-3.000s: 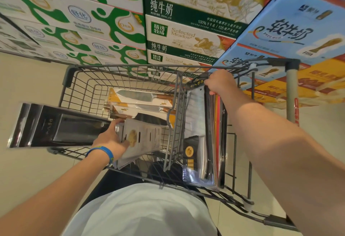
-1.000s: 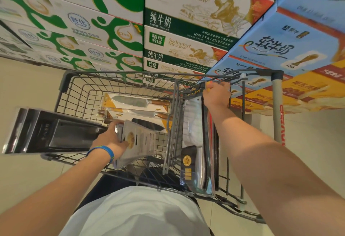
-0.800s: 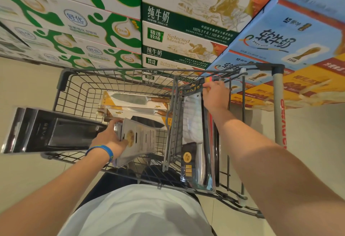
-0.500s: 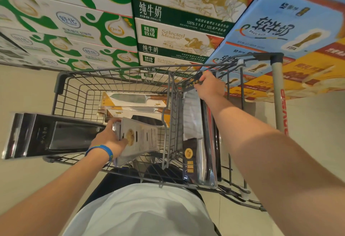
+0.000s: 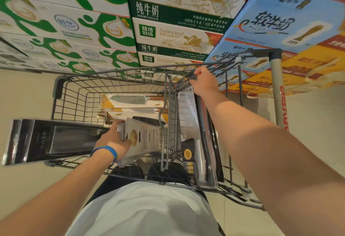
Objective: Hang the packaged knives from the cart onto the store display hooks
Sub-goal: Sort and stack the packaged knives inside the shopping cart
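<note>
Here the left hand (image 5: 113, 138) clutches gathered knife packs (image 5: 56, 139) over the near edge of the cart (image 5: 58, 88) while the fingers (image 5: 196, 72) of the right hand (image 5: 205, 84) pinch the top of another pack (image 5: 188, 116) standing inside the cart, likely to lift it out.

Cart (image 5: 78, 93): grey wire metal, matt.
Black pack (image 5: 56, 140): glossy, mirror-like plastic.
Upright pack (image 5: 189, 116): clear shiny plastic.
Boxed knives (image 5: 134, 101): steel blades, wooden handles, printed card.
Cartons (image 5: 177, 35): smooth printed cardboard.
Shirt (image 5: 145, 207): white cloth.
Floor (image 5: 24, 95): smooth, pale.
</note>
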